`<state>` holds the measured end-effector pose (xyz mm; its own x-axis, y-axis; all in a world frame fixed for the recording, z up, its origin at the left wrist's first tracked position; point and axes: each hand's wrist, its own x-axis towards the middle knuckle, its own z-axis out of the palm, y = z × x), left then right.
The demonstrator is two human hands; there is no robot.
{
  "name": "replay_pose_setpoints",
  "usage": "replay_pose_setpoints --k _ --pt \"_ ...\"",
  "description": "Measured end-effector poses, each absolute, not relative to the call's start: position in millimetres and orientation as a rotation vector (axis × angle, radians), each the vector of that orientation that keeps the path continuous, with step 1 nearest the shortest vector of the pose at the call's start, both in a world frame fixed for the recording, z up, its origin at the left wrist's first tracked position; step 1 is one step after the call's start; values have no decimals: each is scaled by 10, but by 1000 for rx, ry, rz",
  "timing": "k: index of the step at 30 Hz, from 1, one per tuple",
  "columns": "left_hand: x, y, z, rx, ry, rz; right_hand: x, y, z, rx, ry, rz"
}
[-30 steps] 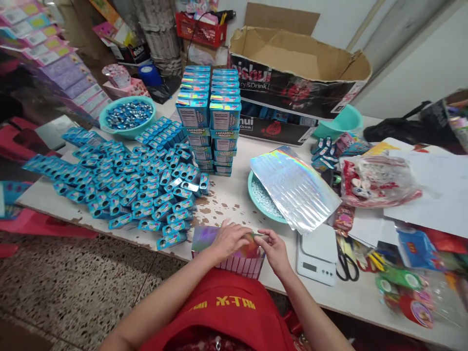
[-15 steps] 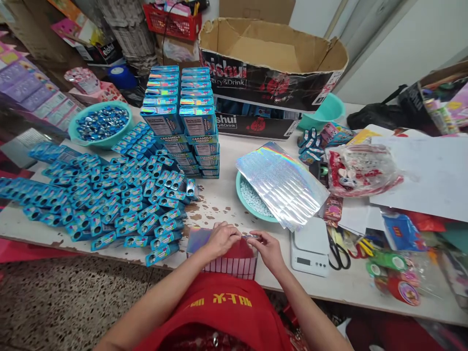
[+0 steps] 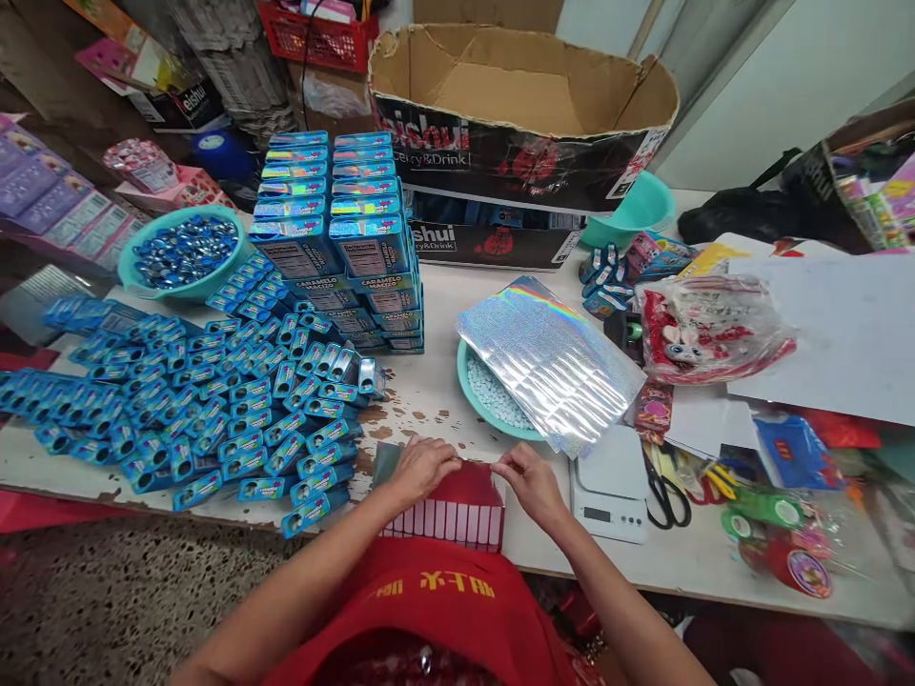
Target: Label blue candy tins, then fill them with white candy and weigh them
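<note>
A shiny sheet [image 3: 472, 522] lies at the table's front edge, mirroring the red apron and showing a row of pale rectangles. My left hand [image 3: 426, 469] rests across its upper part, with thumb and fingertips closed at the sheet's far edge. At the far right corner of the same sheet, the thumb and fingers of my right hand [image 3: 529, 478] are pinched together. What lies between those right fingertips is too small to make out. Just beyond my hands, more silvery sheets [image 3: 550, 367] lie over a turquoise bowl [image 3: 468, 391] of small white pellets.
Many small blue boxes [image 3: 247, 419] cover the left side, with stacked larger blue boxes [image 3: 335, 243] behind. A bowl of blue wrapped candies [image 3: 129, 276] stands farther back. To the right are a white scale [image 3: 607, 486], scissors [image 3: 668, 495] and tape rolls [image 3: 764, 510]. Large cartons [image 3: 515, 181] stand behind.
My right hand has moved slightly right, widening the gap between my fingertips. My left hand has shifted a little left on the sheet. The camera view has tilted slightly.
</note>
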<state>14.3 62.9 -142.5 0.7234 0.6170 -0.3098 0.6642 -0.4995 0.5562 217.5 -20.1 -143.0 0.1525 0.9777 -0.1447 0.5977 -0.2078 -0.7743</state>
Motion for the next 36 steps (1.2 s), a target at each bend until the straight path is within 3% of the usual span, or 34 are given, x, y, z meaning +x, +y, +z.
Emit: replay_pose_setpoints --k 18,24,36 --pt "-15 812 -1414 2253 862 -196 2189 -173 -1565 -1921 -1465 920" --pt "9 796 -1406 2285 837 -207 1835 -116 -1447 -1901 -1824 544" --pt "-306 826 -1495 2295 945 -101 1624 105 -1570 -1885 -1845 869"
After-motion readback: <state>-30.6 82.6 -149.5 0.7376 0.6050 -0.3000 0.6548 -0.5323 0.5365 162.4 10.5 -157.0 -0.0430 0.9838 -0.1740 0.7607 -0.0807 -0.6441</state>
